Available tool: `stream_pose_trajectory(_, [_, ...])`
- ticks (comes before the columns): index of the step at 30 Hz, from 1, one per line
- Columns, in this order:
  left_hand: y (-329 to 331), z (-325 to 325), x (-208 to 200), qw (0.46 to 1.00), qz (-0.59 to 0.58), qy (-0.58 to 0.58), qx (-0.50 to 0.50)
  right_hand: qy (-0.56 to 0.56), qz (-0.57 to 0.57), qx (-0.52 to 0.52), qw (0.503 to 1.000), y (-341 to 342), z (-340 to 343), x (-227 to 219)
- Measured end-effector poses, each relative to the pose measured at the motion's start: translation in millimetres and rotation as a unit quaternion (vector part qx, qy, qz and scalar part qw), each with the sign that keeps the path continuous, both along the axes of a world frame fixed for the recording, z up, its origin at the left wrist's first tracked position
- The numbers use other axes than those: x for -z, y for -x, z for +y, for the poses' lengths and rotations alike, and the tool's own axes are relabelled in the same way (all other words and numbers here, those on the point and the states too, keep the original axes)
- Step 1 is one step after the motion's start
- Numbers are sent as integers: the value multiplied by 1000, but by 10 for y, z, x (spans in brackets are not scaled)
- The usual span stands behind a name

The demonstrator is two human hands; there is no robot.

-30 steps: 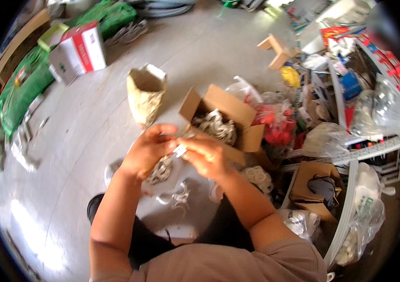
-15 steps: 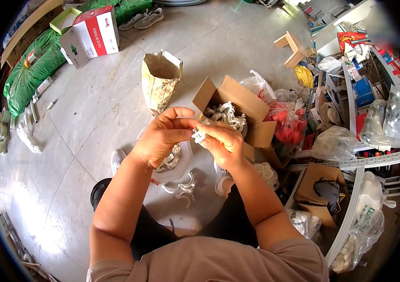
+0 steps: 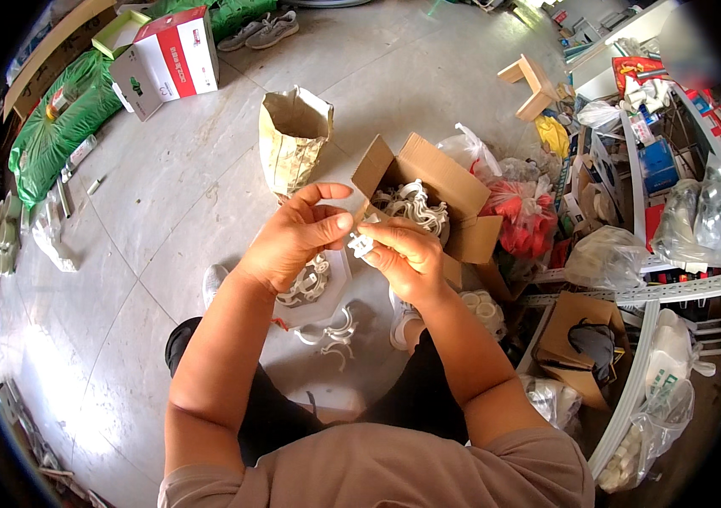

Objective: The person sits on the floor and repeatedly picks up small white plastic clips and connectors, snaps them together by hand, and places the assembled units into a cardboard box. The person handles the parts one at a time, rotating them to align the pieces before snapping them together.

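Observation:
My right hand (image 3: 407,256) pinches a small white plastic clip (image 3: 360,245) between thumb and fingers; its exact shape is partly hidden. Close to it on the left is my left hand (image 3: 293,241), thumb and index finger apart with nothing visible between them. Below the hands, a pale tray (image 3: 337,292) holds several white curved pipe clips (image 3: 305,286), partly covered by my left wrist. More loose curved clips (image 3: 339,326) lie on the floor between my feet. Just beyond my right hand stands an open cardboard box (image 3: 472,241) with many white clips (image 3: 415,203) inside.
An open tan sack (image 3: 294,148) stands ahead of me. At right are bags with red items (image 3: 521,220) and a crowded metal shelf (image 3: 631,296). A small wooden stool (image 3: 536,89) stands farther off. A white and red box (image 3: 178,59) and green bags (image 3: 64,127) sit far left.
My left thumb and index finger have parted and drawn back slightly from the white clip. My right hand keeps hold of it in nearly the same place.

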State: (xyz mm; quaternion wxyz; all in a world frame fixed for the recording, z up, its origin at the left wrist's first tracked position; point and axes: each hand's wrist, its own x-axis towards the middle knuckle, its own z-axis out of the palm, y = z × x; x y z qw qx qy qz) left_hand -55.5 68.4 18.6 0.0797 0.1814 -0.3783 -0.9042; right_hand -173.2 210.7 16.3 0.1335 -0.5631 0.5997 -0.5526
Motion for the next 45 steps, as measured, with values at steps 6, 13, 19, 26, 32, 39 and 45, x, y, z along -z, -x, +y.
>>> stream_pose_trajectory(6, [6,7,24,998,55,-10,23,26,3,4,1000,18,-13,25])
stream_pose_trajectory(13, [26,69,62,998,20,67,-3,-7,3,4,1000,13,4,10])
stream_pose_trajectory(19, [-11,-7,35,997,41,61,-5,-18,-43,14,999,-39,8,-55])
stream_pose_trajectory(26, [-14,21,7,999,42,6,34,61,-168,-71,981,4,9,166])
stream_pose_trajectory(32, [-11,64,64,999,-15,14,41,63,-215,-78,971,-27,6,128])
stream_pose_trajectory(39, [-31,48,-17,999,32,-4,39,101,-222,-88,966,3,-7,139])
stream_pose_trajectory(45, [16,87,24,994,62,81,37,87,-190,-107,972,21,0,219])
